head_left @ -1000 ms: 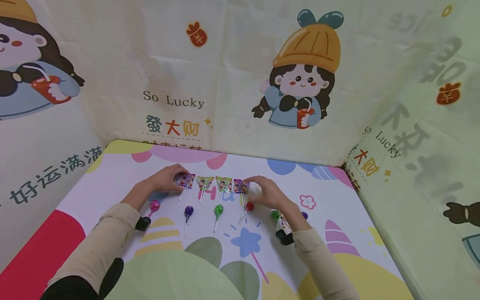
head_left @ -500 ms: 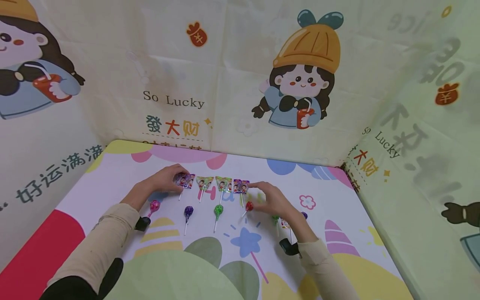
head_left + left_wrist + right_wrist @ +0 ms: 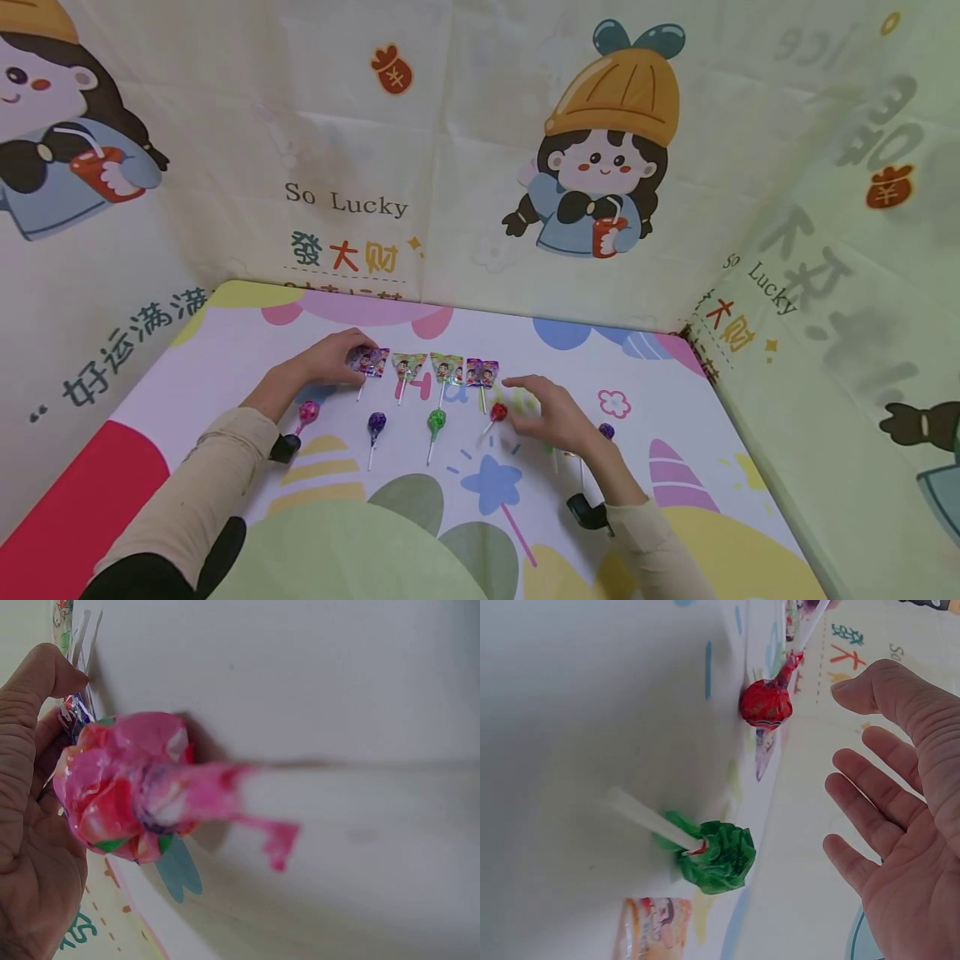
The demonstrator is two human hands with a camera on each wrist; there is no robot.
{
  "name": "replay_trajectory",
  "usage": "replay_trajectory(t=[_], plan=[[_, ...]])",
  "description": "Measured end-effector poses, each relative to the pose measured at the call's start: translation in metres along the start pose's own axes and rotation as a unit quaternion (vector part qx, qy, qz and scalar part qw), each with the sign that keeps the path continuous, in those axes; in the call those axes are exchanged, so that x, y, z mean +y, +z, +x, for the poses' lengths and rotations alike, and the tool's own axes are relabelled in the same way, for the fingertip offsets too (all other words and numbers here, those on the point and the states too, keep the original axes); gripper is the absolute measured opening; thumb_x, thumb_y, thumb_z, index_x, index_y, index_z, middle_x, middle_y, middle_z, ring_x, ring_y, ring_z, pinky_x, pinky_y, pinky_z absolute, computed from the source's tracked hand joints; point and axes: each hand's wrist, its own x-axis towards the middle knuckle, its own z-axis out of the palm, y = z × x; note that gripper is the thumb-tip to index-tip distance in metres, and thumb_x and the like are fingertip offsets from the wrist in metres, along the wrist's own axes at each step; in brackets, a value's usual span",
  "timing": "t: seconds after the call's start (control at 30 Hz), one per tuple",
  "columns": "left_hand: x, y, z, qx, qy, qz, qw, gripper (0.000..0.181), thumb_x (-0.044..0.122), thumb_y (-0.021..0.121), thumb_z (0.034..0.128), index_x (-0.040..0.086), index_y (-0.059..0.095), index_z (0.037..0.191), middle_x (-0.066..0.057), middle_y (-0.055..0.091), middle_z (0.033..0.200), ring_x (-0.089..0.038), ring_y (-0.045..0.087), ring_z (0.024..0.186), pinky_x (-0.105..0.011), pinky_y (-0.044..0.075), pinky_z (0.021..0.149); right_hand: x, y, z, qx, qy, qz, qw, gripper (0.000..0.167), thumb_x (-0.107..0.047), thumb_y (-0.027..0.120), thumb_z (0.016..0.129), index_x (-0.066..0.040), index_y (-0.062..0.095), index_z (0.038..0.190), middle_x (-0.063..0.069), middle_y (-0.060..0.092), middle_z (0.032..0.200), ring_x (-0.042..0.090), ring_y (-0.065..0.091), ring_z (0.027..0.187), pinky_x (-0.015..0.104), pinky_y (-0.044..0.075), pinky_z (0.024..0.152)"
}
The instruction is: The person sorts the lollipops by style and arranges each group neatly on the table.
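Observation:
In the head view my left hand (image 3: 330,357) holds the purple-wrapped lollipop (image 3: 372,362) at the left end of a back row, thumb and fingers at its wrapper. Beside it lie two green-wrapped flat lollipops (image 3: 409,367) and another purple one (image 3: 482,372). My right hand (image 3: 558,414) hovers right of that row with fingers spread, holding nothing. Close to its thumb is a red ball lollipop (image 3: 498,412). The right wrist view shows the open palm, the red lollipop (image 3: 766,703) and a green lollipop (image 3: 718,856). A pink lollipop (image 3: 124,787) looms large in the left wrist view.
A front row includes pink (image 3: 308,412), dark purple (image 3: 377,424) and green (image 3: 437,422) ball lollipops. Another purple one (image 3: 607,431) and an orange wrapper (image 3: 657,928) lie near the right wrist. A printed cloth wall (image 3: 465,167) stands behind the patterned tabletop (image 3: 337,533).
My right hand has let go of the right-end purple lollipop and drawn away to the right and slightly toward me, fingers opening. My left hand has stayed in place.

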Motion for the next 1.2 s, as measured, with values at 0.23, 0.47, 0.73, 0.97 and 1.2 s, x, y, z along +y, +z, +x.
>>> replay_trajectory(t=[0.23, 0.47, 0.73, 0.97, 1.2], plan=[[0.0, 0.001, 0.0, 0.002, 0.004, 0.009, 1.0, 0.061, 0.021, 0.082, 0.0836, 0.004, 0.059, 0.137, -0.018, 0.055, 0.14, -0.039, 0.049, 0.133, -0.059, 0.037, 0.116, 0.001, 0.003, -0.011, 0.013, -0.006, -0.009, 0.9999, 0.056, -0.009, 0.08, 0.084, -0.007, 0.062, 0.137, 0.007, 0.064, 0.137, 0.03, 0.057, 0.13, 0.053, 0.048, 0.108], [-0.003, 0.002, 0.0, 0.004, 0.005, 0.006, 1.0, 0.062, 0.021, 0.083, 0.0836, 0.004, 0.059, 0.138, -0.018, 0.055, 0.14, -0.039, 0.049, 0.133, -0.059, 0.037, 0.116, 0.003, 0.004, -0.019, 0.015, 0.008, -0.007, 0.9998, 0.056, -0.01, 0.081, 0.086, -0.008, 0.061, 0.138, 0.007, 0.063, 0.139, 0.03, 0.057, 0.131, 0.053, 0.049, 0.106], [-0.005, 0.002, 0.002, 0.004, 0.007, 0.006, 0.9999, 0.062, 0.023, 0.083, 0.0831, 0.005, 0.059, 0.137, -0.018, 0.055, 0.14, -0.039, 0.049, 0.133, -0.058, 0.037, 0.116, 0.01, 0.003, -0.032, 0.02, 0.041, -0.01, 0.9989, 0.058, -0.011, 0.082, 0.085, -0.009, 0.061, 0.139, 0.007, 0.063, 0.138, 0.033, 0.057, 0.13, 0.055, 0.047, 0.108], [-0.002, 0.0, 0.001, 0.002, 0.003, 0.003, 1.0, 0.061, 0.021, 0.082, 0.0834, 0.004, 0.059, 0.137, -0.018, 0.055, 0.14, -0.039, 0.05, 0.132, -0.059, 0.037, 0.116, 0.017, 0.001, -0.045, 0.029, 0.047, 0.005, 0.9985, 0.059, -0.011, 0.083, 0.084, -0.01, 0.061, 0.139, 0.007, 0.063, 0.138, 0.03, 0.06, 0.12, 0.053, 0.053, 0.101], [-0.001, 0.0, 0.0, -0.001, 0.001, 0.005, 1.0, 0.062, 0.022, 0.082, 0.0837, 0.004, 0.058, 0.138, -0.018, 0.054, 0.14, -0.039, 0.049, 0.132, -0.059, 0.036, 0.116, 0.025, -0.002, -0.056, 0.048, 0.035, -0.004, 0.9982, 0.061, -0.008, 0.084, 0.082, -0.008, 0.061, 0.138, 0.009, 0.063, 0.137, 0.032, 0.06, 0.121, 0.054, 0.053, 0.1]])
